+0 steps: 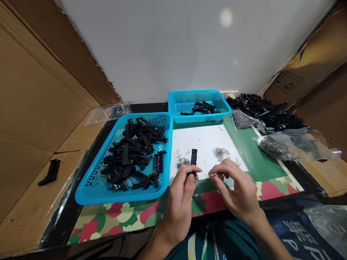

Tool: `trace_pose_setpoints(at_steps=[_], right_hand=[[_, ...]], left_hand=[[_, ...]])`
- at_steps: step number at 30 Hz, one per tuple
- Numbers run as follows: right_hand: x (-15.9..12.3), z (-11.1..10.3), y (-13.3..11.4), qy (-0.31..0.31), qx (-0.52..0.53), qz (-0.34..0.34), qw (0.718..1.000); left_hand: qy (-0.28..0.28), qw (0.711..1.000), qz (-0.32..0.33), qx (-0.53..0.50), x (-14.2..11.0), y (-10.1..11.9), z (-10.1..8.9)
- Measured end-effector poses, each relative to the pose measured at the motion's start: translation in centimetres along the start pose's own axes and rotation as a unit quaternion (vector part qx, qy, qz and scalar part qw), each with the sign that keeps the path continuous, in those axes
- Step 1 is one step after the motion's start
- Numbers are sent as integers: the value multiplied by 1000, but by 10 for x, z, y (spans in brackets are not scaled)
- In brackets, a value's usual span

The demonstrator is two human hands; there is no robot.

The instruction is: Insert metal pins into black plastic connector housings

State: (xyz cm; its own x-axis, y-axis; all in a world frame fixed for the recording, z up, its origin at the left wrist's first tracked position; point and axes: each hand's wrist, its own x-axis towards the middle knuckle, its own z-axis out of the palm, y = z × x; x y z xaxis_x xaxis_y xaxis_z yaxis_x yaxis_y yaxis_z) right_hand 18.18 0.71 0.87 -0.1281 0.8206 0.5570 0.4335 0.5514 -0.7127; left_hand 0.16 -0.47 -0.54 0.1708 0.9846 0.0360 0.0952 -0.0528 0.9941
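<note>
My left hand (184, 191) is closed around the lower end of a black plastic part (193, 157), a narrow piece that points up and away from me. To its right, my right hand (235, 187) pinches a small, thin metal piece (213, 174) between thumb and forefinger; its exact shape is too small to make out. The two hands are apart, over the near edge of a white sheet (200, 139). Small bent wire springs lie on that sheet in a left pile (183, 162) and a right pile (221, 153), with a few scattered around.
A large blue basket (81, 191) full of black parts stands left; a smaller blue basket (199, 118) holds several at the back. At right lie a heap of black parts (271, 112) and bags of metal pieces (276, 148). One black part (50, 172) rests on cardboard at far left.
</note>
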Motion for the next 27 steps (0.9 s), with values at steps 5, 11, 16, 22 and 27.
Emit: trace_pose_setpoints(at_steps=[5,11,16,22,27], right_hand=[[-2,-1,0,-32,-77,-104,991],[-2,4,1,-51,-118,-136,982],[-3,5,3,-37,-63,-119,990],[-3,6,3,-20,-26,-101,994],[0,4,1,-29,3,-99,995]], left_hand=[[15,997,1,-71,-6,-5,3],[1,1000,18,-10,-6,-4,0],[-16,1000,7,11,-8,-5,-3],[-26,999,2,-39,-5,-1,-2],[-33,999,13,-34,-7,0,-4]])
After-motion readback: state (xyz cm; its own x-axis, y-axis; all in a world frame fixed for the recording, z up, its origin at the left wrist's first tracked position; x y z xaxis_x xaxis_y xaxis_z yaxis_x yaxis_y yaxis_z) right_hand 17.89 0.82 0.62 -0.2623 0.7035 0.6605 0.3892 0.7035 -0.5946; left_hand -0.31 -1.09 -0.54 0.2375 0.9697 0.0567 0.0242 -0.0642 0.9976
